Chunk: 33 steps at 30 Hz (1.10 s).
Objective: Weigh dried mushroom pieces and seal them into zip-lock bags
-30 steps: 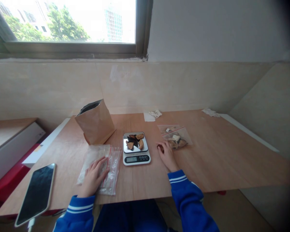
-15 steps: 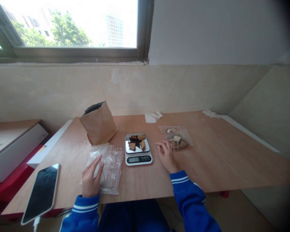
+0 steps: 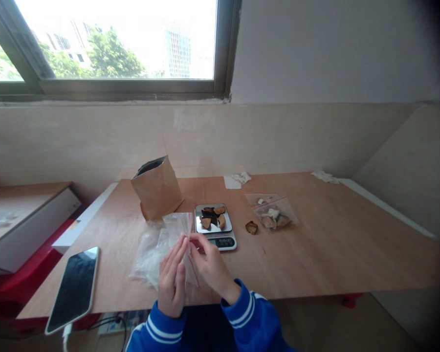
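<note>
Here, 2 hands (image 3: 210,266) pinching a zip bag (image 3: 176,226)

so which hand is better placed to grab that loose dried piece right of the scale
The right hand, probably: it sits closer to the loose dried piece than the left hand does, though both hold the plastic zip bag.

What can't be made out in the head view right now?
Head view only:
- Digital scale readout: too small to read, edge crowded by the right hand.
- Held zip bag seal: hidden by the fingers of the right hand and left hand.
- Kraft paper bag contents: hidden by its walls.
- Pieces in far zip bag: blurred by the plastic, kind unclear.
</note>
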### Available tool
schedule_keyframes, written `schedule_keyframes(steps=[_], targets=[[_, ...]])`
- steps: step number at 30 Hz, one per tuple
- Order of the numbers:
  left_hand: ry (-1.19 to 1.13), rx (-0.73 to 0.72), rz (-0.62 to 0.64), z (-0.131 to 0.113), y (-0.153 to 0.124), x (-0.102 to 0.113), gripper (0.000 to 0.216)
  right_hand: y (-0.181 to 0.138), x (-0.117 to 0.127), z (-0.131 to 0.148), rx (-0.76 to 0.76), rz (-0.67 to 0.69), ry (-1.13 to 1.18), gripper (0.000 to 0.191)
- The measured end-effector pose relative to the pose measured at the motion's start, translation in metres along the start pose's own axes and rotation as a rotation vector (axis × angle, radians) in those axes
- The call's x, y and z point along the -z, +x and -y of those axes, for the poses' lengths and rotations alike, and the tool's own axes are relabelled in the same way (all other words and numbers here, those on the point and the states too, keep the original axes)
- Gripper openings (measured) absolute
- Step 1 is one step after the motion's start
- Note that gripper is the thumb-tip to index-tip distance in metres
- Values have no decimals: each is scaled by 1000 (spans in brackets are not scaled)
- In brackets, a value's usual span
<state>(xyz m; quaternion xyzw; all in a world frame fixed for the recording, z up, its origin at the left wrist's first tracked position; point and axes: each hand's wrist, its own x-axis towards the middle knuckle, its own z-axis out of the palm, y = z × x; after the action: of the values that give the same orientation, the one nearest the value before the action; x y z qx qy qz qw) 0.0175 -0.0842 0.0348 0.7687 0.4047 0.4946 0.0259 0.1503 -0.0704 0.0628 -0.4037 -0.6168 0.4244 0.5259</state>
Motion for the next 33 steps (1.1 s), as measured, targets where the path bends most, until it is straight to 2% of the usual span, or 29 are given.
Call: schedule_keyframes(steps=[3,7,11,14,17,20,22,23,25,28,29,30,31,33], targets=[[8,-11,-18,2,-2,-1,51,-3,3,1,-15,15,34,33],[57,21,-146,11,3,-3,57,-7,6,5,15,81,7,37],[82,24,-213,19,10,0,47,-6,1,4,4,-12,-82,28],[95,-36,-210,21,13,5,37,-2,-1,4,-79,-73,2,24],[59,-73,-206,21,16,10,31,3,3,3,-145,-86,88,28],[8,29,-356,23,20,15,22,9,12,-3,-223,-106,177,34],[37,128,-486,28,24,20,15,13,20,-9,-279,-144,206,38],[62,159,-514,31,27,22,12,15,25,-12,-288,-141,196,40],[77,169,-494,38,32,24,9,16,36,-13,-256,-30,131,40],[-25,189,-463,47,41,18,11,15,54,-11,-132,284,57,44],[-82,212,-471,49,45,13,13,14,61,-12,-94,331,52,48],[-144,240,-488,51,48,8,17,14,67,-14,-65,314,41,49],[-207,270,-516,53,52,2,20,15,72,-17,-46,235,6,49],[-300,327,-591,56,59,-13,25,17,81,-30,-19,-21,-175,42]])
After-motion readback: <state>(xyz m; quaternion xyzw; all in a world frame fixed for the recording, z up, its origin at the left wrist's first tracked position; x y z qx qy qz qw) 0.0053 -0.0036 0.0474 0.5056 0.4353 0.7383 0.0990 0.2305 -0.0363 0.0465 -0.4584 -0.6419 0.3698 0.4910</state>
